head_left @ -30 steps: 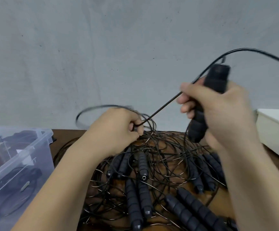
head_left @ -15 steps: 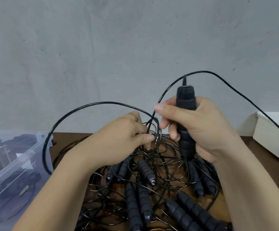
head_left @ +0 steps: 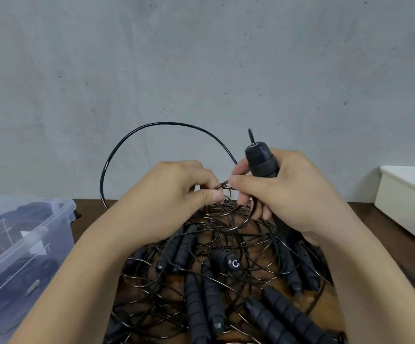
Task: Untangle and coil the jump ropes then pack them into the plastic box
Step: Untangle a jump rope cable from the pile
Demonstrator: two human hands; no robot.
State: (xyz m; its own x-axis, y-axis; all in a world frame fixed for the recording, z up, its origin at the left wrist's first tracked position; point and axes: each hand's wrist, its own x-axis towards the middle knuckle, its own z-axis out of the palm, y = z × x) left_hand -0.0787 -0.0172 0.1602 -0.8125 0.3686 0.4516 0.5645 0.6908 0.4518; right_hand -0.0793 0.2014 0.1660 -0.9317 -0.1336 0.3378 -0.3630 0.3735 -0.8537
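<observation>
1. Nearest, the tangle [head_left: 202, 289] of black ropes is lying on the tabletop [head_left: 367, 219], with thin cords crossing over many ribbed grips. None of it is looking coiled yet.
2. Just above the tangle, the left hand [head_left: 174, 194] is pinching a strand [head_left: 222, 186]. Its fingers [head_left: 212, 196] are pressing together on the strand, thumb against forefinger, and the other fingers are curling under.
3. Right beside it, the right hand [head_left: 290, 194] is gripping a handle [head_left: 262, 161], its fingers wrapping round the lower part. Its forefinger is reaching across and touching the same strand at the left hand's pinch.
4. The handle's long axis is standing nearly upright, with the stubbed end pointing up and the hidden end pointing down toward the tangle.
5. Behind the hands, a loop [head_left: 164, 124] is arcing up and to the left, then dropping toward the tabletop left of the left hand. It is probably the held handle's own cord, but the join is hiding behind the fingers, so I cannot tell.
6. My reading is that coiling is only starting. The strand is sitting between the two sets of fingertips, so the left hand is best placed to feed turns across to the handle.
7. Farther out, the plastic box [head_left: 63, 209] is standing well apart on the left hand's side, with dark things showing through its wall.
8. A white tub [head_left: 405, 202] is sitting far right, and the grey wall [head_left: 201, 58] is rising behind everything.
</observation>
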